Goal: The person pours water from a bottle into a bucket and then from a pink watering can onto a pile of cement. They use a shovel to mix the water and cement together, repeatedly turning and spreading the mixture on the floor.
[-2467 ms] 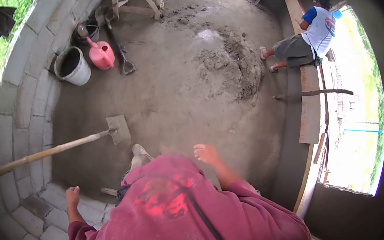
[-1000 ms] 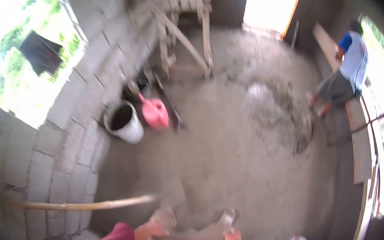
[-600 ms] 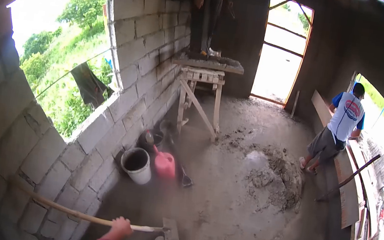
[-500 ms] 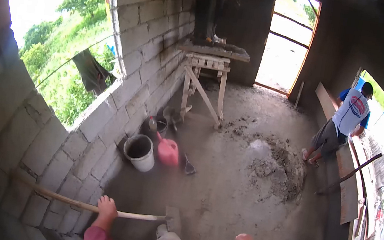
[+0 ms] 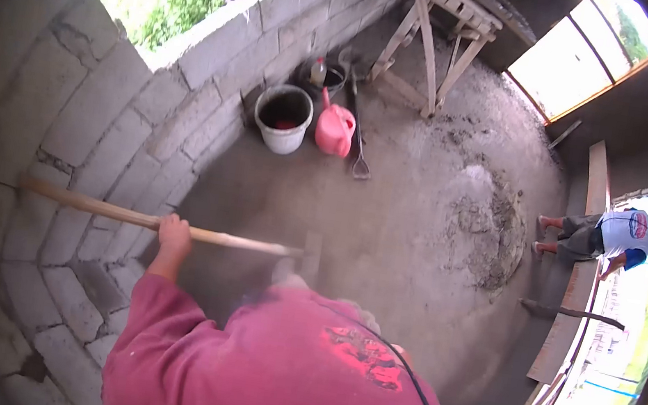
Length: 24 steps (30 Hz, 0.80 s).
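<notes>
Fingers of the left hand (image 5: 173, 233) clamp the long pale wooden shovel handle (image 5: 91, 207), held level beside the grey block wall (image 5: 104, 114), above the cement floor (image 5: 385, 236); right hand hidden; red print on maroon shirt (image 5: 250, 374) unreadable.

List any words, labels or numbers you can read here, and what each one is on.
No text is readable.
Red print on the wearer's pink shirt: blurred, unreadable.
Emblem on the co-worker's white shirt: too small to read.
White bucket and pink watering can: no label shows.
</notes>
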Each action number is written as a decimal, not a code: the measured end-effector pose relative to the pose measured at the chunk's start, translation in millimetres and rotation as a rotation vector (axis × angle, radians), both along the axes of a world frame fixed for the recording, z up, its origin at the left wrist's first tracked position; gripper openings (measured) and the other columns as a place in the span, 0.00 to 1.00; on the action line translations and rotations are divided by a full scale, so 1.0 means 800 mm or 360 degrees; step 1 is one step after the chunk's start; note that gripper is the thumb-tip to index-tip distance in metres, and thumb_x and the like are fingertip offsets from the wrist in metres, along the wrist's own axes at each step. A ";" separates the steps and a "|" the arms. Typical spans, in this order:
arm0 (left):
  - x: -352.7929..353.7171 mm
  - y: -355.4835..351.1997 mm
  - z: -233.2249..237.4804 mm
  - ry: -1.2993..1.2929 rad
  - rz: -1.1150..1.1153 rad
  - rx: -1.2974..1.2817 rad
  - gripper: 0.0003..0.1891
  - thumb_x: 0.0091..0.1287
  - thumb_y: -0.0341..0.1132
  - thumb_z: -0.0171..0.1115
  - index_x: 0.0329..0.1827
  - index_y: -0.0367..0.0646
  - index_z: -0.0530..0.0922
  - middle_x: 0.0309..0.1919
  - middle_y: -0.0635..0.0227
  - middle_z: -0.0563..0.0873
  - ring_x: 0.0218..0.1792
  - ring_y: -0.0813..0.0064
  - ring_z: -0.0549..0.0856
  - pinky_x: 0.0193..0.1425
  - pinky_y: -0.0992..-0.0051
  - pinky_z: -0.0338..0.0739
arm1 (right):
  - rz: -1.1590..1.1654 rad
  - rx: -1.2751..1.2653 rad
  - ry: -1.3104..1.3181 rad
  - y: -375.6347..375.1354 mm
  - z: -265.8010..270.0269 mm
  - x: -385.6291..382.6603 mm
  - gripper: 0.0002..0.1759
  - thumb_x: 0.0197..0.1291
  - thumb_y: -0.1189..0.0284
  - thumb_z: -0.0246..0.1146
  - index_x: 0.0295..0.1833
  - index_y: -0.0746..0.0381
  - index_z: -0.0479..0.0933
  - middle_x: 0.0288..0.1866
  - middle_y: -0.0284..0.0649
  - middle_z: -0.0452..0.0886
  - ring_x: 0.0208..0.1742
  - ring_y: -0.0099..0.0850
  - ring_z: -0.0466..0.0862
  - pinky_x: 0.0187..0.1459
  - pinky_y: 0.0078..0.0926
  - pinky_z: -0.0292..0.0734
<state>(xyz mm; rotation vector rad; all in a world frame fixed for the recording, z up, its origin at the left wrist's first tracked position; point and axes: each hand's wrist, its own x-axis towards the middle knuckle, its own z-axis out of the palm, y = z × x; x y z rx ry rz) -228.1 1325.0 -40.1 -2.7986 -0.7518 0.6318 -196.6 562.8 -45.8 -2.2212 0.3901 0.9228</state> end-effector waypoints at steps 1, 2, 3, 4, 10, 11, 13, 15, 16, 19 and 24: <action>0.006 -0.015 -0.001 -0.0011 -0.0043 -0.0027 0.15 0.59 0.41 0.70 0.48 0.48 0.85 0.52 0.56 0.82 0.62 0.56 0.79 0.68 0.57 0.71 | 0.0161 -0.0052 -0.0057 0.009 0.013 0.000 0.24 0.69 0.56 0.61 0.58 0.64 0.83 0.48 0.42 0.89 0.50 0.33 0.87 0.54 0.33 0.80; 0.010 -0.030 -0.004 -0.0026 -0.0084 -0.0049 0.16 0.59 0.42 0.71 0.49 0.48 0.85 0.52 0.56 0.81 0.63 0.57 0.78 0.68 0.57 0.71 | 0.0061 -0.0091 0.0108 0.016 0.028 0.000 0.24 0.69 0.57 0.61 0.59 0.64 0.83 0.50 0.44 0.89 0.52 0.34 0.87 0.56 0.33 0.79; 0.014 -0.044 -0.013 0.0012 -0.0070 -0.0142 0.18 0.59 0.43 0.71 0.50 0.47 0.85 0.52 0.56 0.82 0.62 0.56 0.79 0.68 0.57 0.73 | -0.0039 -0.0126 0.0260 0.034 0.061 0.010 0.24 0.68 0.57 0.61 0.59 0.64 0.83 0.52 0.46 0.89 0.53 0.35 0.87 0.58 0.32 0.78; 0.021 -0.059 -0.026 0.0045 -0.0056 -0.0230 0.19 0.59 0.44 0.71 0.51 0.46 0.85 0.53 0.55 0.83 0.62 0.56 0.80 0.68 0.57 0.74 | -0.0139 -0.0159 0.0404 0.040 0.080 0.021 0.24 0.68 0.57 0.61 0.59 0.64 0.83 0.55 0.48 0.88 0.55 0.36 0.87 0.60 0.31 0.77; 0.116 -0.163 -0.022 0.0783 0.0005 -0.0820 0.23 0.65 0.45 0.63 0.60 0.45 0.84 0.58 0.55 0.87 0.62 0.58 0.85 0.64 0.59 0.79 | 0.0477 -0.0224 -0.0359 -0.076 0.019 0.066 0.15 0.67 0.62 0.60 0.42 0.63 0.84 0.36 0.38 0.87 0.37 0.30 0.85 0.39 0.32 0.79; 0.133 -0.175 -0.028 0.0858 0.0017 -0.0877 0.24 0.64 0.45 0.63 0.60 0.44 0.84 0.58 0.54 0.87 0.61 0.58 0.86 0.64 0.59 0.80 | 0.0478 -0.0243 -0.0409 -0.096 0.006 0.085 0.13 0.67 0.64 0.60 0.39 0.62 0.84 0.32 0.36 0.86 0.33 0.28 0.83 0.34 0.31 0.78; 0.173 -0.197 -0.015 0.0794 0.0094 -0.0893 0.25 0.64 0.47 0.64 0.61 0.44 0.84 0.57 0.53 0.88 0.61 0.56 0.86 0.64 0.59 0.80 | -0.0035 -0.0108 -0.0202 -0.152 -0.042 0.123 0.10 0.67 0.67 0.59 0.36 0.60 0.82 0.28 0.33 0.83 0.28 0.25 0.81 0.27 0.29 0.75; 0.200 -0.225 -0.004 0.0673 0.0196 -0.0875 0.26 0.63 0.49 0.67 0.60 0.43 0.84 0.57 0.52 0.88 0.60 0.55 0.86 0.65 0.59 0.80 | -0.0622 0.0014 0.0032 -0.200 -0.072 0.177 0.09 0.66 0.67 0.61 0.38 0.59 0.82 0.27 0.33 0.81 0.27 0.26 0.82 0.25 0.27 0.75; 0.214 -0.232 -0.002 0.0622 0.0236 -0.0863 0.26 0.63 0.49 0.67 0.59 0.43 0.84 0.57 0.52 0.88 0.60 0.54 0.86 0.65 0.58 0.80 | -0.0927 0.0087 0.0169 -0.216 -0.080 0.215 0.09 0.66 0.66 0.62 0.40 0.59 0.83 0.27 0.34 0.81 0.29 0.28 0.84 0.25 0.27 0.76; 0.256 -0.260 0.020 0.0536 0.0243 -0.0769 0.25 0.65 0.51 0.68 0.56 0.42 0.84 0.55 0.51 0.88 0.59 0.53 0.86 0.63 0.58 0.82 | -0.0820 0.0046 0.0086 -0.264 -0.081 0.322 0.08 0.67 0.70 0.59 0.42 0.59 0.84 0.27 0.31 0.80 0.29 0.23 0.82 0.25 0.20 0.74; 0.329 -0.316 0.051 0.0183 0.0225 -0.0737 0.22 0.63 0.50 0.69 0.53 0.45 0.83 0.51 0.53 0.89 0.55 0.51 0.87 0.59 0.55 0.83 | -0.0662 0.0057 -0.0305 -0.284 -0.054 0.513 0.08 0.65 0.73 0.61 0.45 0.62 0.84 0.28 0.33 0.82 0.31 0.23 0.83 0.26 0.21 0.76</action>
